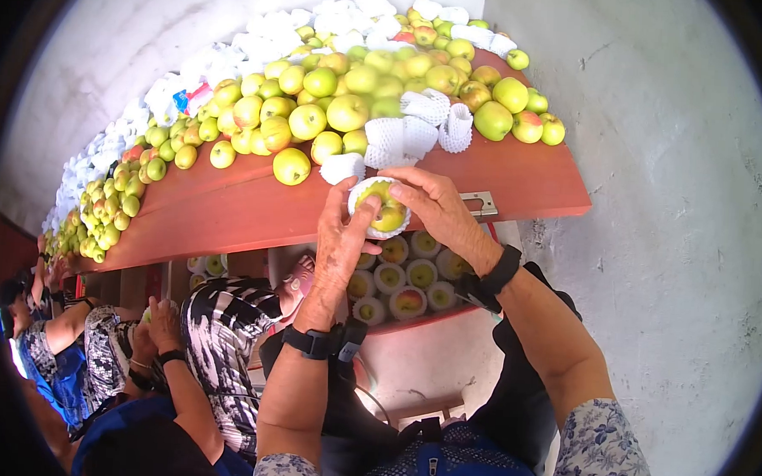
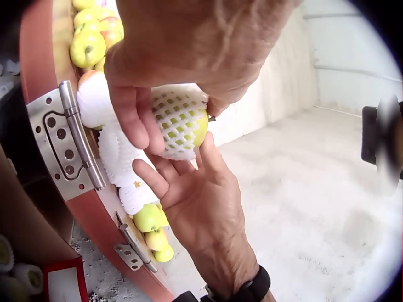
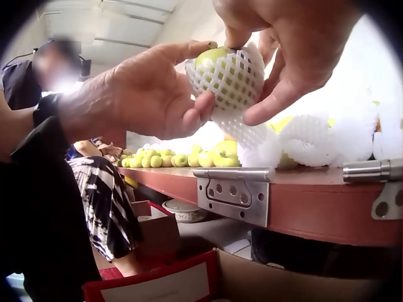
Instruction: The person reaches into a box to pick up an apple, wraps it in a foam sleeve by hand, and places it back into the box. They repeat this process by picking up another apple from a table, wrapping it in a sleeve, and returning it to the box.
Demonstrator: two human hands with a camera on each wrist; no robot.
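Observation:
A yellow-green apple (image 1: 386,211) in a white foam net is held between both hands, just above the near edge of the red board. My left hand (image 1: 340,240) grips it from the left, thumb across its top. From the right, my right hand (image 1: 443,213) holds the net's rim with its fingers. In the left wrist view the net (image 2: 179,119) covers the apple's side, between my left hand (image 2: 182,44) above and my right hand (image 2: 208,201) below. The right wrist view shows the netted apple (image 3: 227,78) with my left hand (image 3: 141,94) and right hand (image 3: 302,56) around it.
Many loose apples (image 1: 348,113) and white foam nets (image 1: 385,140) lie on the red board (image 1: 229,202). Below its edge, a box holds several netted apples (image 1: 408,302). Metal hinges (image 3: 233,192) line the board's edge. Other people sit at the left; a wall (image 1: 654,207) stands right.

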